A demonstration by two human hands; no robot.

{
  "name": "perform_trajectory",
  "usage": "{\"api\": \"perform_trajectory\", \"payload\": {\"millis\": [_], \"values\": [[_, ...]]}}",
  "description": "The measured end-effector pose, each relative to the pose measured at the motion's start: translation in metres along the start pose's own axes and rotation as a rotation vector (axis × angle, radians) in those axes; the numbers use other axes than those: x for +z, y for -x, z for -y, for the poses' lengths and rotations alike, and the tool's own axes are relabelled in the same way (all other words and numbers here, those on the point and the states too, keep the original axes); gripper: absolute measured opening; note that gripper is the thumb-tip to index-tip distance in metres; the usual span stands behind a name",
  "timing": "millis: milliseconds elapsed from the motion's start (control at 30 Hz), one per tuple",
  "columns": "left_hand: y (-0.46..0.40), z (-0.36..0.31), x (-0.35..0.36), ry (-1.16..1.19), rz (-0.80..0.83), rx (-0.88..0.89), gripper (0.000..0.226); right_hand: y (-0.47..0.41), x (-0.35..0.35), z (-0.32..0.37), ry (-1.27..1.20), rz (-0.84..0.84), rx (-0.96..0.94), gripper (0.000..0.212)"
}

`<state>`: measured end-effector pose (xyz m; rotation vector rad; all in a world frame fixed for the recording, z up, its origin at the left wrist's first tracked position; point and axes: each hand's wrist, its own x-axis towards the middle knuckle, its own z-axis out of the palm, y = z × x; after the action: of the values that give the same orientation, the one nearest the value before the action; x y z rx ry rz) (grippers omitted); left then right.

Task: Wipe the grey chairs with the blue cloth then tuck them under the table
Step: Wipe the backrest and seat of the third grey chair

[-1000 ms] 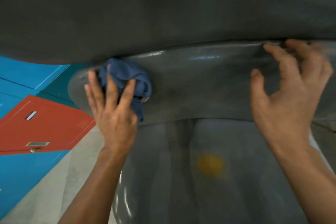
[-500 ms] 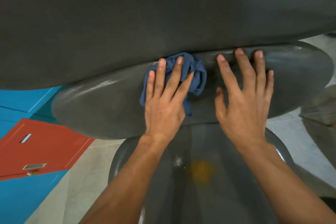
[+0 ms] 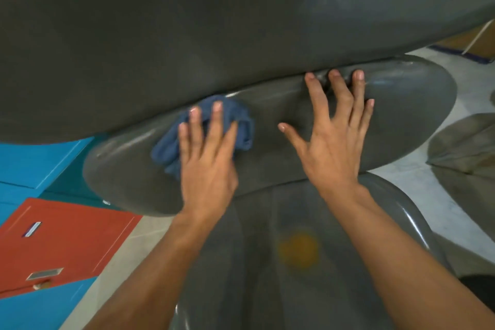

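Grip: your left hand [image 3: 207, 166] presses the blue cloth [image 3: 206, 131] with straight, spread fingers; your right hand [image 3: 332, 147] lies flat and holds nothing, fingers splayed.
Cloth: bunched on the backrest [image 3: 267, 126] of the grey chair [image 3: 334, 262], left of centre, just below the edge of the tabletop [image 3: 214, 35].
Change: you have dragged the cloth back leftward from mid-backrest, and your right hand has slid right, its fingertips [image 3: 333, 73] now at the top rim.
Meaning: you are mid-stroke, I judge; the backrest is getting back-and-forth passes while the right hand braces it.
Seat: shiny, with a blurred yellow spot [image 3: 297, 249] that looks unwiped.
Left to do: seat, then tucking; the backrest already sits close under the tabletop.
Nearby: a second grey chair [image 3: 466, 147] at right; red and blue lockers [image 3: 53, 244] at left.
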<state>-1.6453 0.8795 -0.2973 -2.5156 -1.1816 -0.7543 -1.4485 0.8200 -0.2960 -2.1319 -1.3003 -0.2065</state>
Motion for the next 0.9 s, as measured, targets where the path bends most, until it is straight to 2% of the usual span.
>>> {"api": "perform_trajectory", "payload": {"millis": [100, 200, 267, 367, 500, 600, 733, 900], "values": [[-0.015, -0.017, 0.013, -0.028, -0.007, 0.119, 0.081, 0.002, 0.005, 0.002, -0.011, -0.01, 0.013, 0.088], [-0.005, 0.008, 0.005, -0.085, 0.024, 0.16, 0.076, 0.002, 0.004, 0.001, 0.014, -0.02, 0.023, 0.089], [0.013, 0.043, -0.01, -0.167, 0.026, 0.108, 0.072, 0.002, 0.003, 0.002, 0.015, -0.023, 0.027, 0.09], [0.048, 0.09, -0.031, -0.24, 0.02, -0.068, 0.074, 0.004, 0.004, 0.004, 0.005, -0.021, 0.034, 0.09], [0.066, 0.105, -0.04, -0.149, -0.021, -0.271, 0.082, 0.004, 0.007, 0.005, -0.042, -0.015, 0.021, 0.09], [0.064, 0.099, -0.029, -0.099, -0.121, -0.304, 0.084, 0.004, 0.009, 0.003, -0.087, -0.025, -0.009, 0.099], [0.084, 0.102, 0.001, -0.097, -0.237, -0.325, 0.067, 0.005, 0.017, 0.002, -0.129, -0.077, -0.042, 0.104], [0.13, 0.1, 0.049, -0.171, -0.22, -0.25, 0.056, 0.006, 0.027, -0.006, -0.124, -0.113, -0.083, 0.105]]}}
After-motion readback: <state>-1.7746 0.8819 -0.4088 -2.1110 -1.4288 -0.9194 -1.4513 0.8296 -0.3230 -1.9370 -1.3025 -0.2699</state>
